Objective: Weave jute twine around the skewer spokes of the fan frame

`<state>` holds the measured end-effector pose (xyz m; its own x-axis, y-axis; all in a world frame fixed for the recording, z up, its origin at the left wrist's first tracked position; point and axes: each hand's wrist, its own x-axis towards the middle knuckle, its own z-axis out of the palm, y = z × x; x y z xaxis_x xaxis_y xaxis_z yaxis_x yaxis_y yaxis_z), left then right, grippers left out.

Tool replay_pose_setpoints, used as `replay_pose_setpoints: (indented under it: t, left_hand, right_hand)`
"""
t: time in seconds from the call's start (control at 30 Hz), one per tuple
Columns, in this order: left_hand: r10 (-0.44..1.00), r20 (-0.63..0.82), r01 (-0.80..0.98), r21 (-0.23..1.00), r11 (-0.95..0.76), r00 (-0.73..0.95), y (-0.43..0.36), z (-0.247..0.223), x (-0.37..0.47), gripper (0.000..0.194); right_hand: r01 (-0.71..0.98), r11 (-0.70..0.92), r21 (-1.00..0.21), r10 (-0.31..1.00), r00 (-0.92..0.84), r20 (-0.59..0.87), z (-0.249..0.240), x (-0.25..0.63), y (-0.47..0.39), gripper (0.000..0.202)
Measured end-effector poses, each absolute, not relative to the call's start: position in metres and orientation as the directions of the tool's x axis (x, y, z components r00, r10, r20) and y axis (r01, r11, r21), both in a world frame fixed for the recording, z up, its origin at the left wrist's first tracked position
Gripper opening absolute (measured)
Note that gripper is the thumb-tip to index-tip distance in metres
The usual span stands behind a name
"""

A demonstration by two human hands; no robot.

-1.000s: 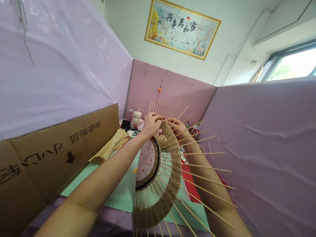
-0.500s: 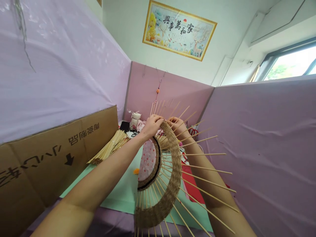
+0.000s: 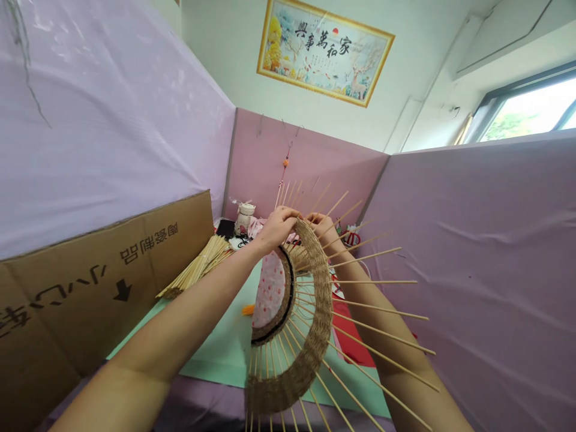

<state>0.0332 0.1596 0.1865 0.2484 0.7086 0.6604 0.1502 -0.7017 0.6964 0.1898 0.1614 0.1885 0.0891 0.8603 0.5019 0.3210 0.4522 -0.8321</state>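
Note:
A round woven piece (image 3: 321, 288) with thin sticks radiating outward stands tilted in front of me. Its inner part is a pink dotted fabric panel (image 3: 270, 288) edged with a black band. My left hand (image 3: 284, 223) grips the top of the woven band, fingers pinched together. Close by on the right, my right hand (image 3: 320, 225) has its fingers pinched at the upper edge among the sticks; the strand between the fingertips is too small to make out.
A bundle of sticks (image 3: 198, 267) lies by a cardboard sheet (image 3: 108, 288) on the left. Behind are a white-lidded bottle (image 3: 245, 217) and a black phone-like object (image 3: 225, 228). Red material (image 3: 353, 336) lies on the green mat (image 3: 216, 354). Partitions (image 3: 472, 258) surround the table.
The view has shifted slightly. The woven piece has turned a little, its right-hand sticks reaching slightly farther right. Both hands remain at its top edge.

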Motion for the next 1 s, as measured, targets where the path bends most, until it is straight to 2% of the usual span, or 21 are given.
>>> replay_pose_setpoints:
  t: [0.17, 0.33, 0.53, 0.67, 0.77, 0.87, 0.93, 1.0]
  left_hand:
    - [0.713, 0.643, 0.245, 0.671, -0.700, 0.280, 0.160, 0.190, 0.031, 0.021]
    - [0.699, 0.647, 0.303, 0.629, -0.716, 0.305, 0.157, 0.193, 0.031, 0.020]
    - [0.698, 0.639, 0.332, 0.614, -0.716, 0.322, 0.156, 0.194, 0.035, 0.021]
    - [0.694, 0.639, 0.336, 0.607, -0.720, 0.332, 0.155, 0.194, 0.039, 0.021]
    - [0.689, 0.639, 0.336, 0.602, -0.725, 0.341, 0.153, 0.194, 0.040, 0.022]
    - [0.690, 0.637, 0.335, 0.603, -0.724, 0.344, 0.152, 0.194, 0.041, 0.022]
    - [0.692, 0.636, 0.332, 0.607, -0.722, 0.342, 0.153, 0.194, 0.041, 0.023]
    - [0.691, 0.639, 0.323, 0.611, -0.722, 0.337, 0.154, 0.194, 0.040, 0.023]
  right_hand:
    - [0.485, 0.539, -0.689, 0.778, 0.027, 0.628, 0.189, 0.202, 0.174, 0.036]
    - [0.643, 0.667, -0.376, 0.584, -0.138, 0.800, 0.214, 0.239, 0.185, 0.015]
    - [0.753, 0.649, -0.106, 0.408, -0.226, 0.885, 0.260, 0.260, 0.185, 0.012]
    - [0.753, 0.658, 0.009, 0.266, -0.243, 0.933, 0.281, 0.242, 0.183, 0.013]
    - [0.729, 0.685, 0.024, 0.230, -0.247, 0.941, 0.291, 0.226, 0.189, 0.017]
    - [0.752, 0.658, -0.041, 0.294, -0.207, 0.933, 0.292, 0.220, 0.201, 0.016]
    - [0.806, 0.569, -0.163, 0.425, -0.119, 0.897, 0.285, 0.219, 0.207, 0.014]
    - [0.848, 0.435, -0.303, 0.612, -0.031, 0.790, 0.269, 0.220, 0.209, 0.014]
